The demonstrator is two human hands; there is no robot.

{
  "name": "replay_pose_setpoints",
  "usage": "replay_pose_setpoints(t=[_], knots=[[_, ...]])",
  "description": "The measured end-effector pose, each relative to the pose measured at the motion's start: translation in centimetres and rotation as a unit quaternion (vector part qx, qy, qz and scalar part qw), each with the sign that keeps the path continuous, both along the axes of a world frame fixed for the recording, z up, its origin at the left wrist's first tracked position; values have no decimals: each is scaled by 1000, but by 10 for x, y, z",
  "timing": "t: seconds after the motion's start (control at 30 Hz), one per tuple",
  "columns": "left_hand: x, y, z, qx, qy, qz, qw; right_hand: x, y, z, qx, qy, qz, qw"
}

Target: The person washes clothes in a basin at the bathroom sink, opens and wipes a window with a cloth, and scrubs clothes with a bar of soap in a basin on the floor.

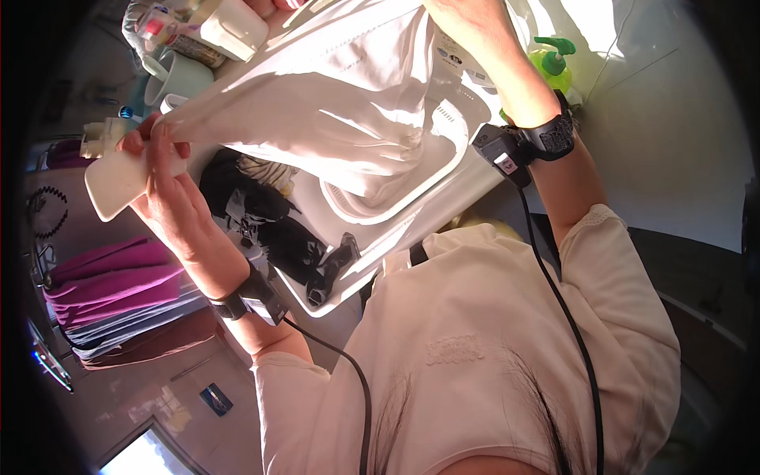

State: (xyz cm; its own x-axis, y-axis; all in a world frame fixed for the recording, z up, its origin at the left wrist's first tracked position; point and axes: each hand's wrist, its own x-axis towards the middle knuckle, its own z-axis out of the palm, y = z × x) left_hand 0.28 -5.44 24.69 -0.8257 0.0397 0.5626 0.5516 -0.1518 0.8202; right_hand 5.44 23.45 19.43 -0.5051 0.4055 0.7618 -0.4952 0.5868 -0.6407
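A wet-looking white cloth is stretched above a white basin. My left hand pinches its left end and also holds a flat white slab with rounded corners, perhaps a bar of soap. At the top edge, my right hand is partly cut off, and the cloth runs up taut to it. The cloth's lower folds hang into the basin, beside a curved white rim with ridges. Dark clothing lies in the basin's left part, with a striped light cloth behind it.
A green pump bottle stands right of the basin. Cups, including a pale one, and bottles crowd the upper left. Purple towels hang at left. Black cables run from both wrist straps over my shirt.
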Motion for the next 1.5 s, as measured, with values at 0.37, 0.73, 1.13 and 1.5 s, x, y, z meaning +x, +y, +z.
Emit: replay_pose_setpoints(t=[0.37,0.73,1.13,1.5], knots=[[10,15,-142,-90,-267,-153,947,5,-27,-183,-502,-281,132,807],[75,71,-141,-143,-277,-278,908,17,-83,-221,-698,-74,196,685],[43,91,-228,-572,94,-118,806,49,-96,-248,-674,-122,450,573],[61,80,-253,-518,56,-83,849,41,-93,-249,-692,-216,307,617]])
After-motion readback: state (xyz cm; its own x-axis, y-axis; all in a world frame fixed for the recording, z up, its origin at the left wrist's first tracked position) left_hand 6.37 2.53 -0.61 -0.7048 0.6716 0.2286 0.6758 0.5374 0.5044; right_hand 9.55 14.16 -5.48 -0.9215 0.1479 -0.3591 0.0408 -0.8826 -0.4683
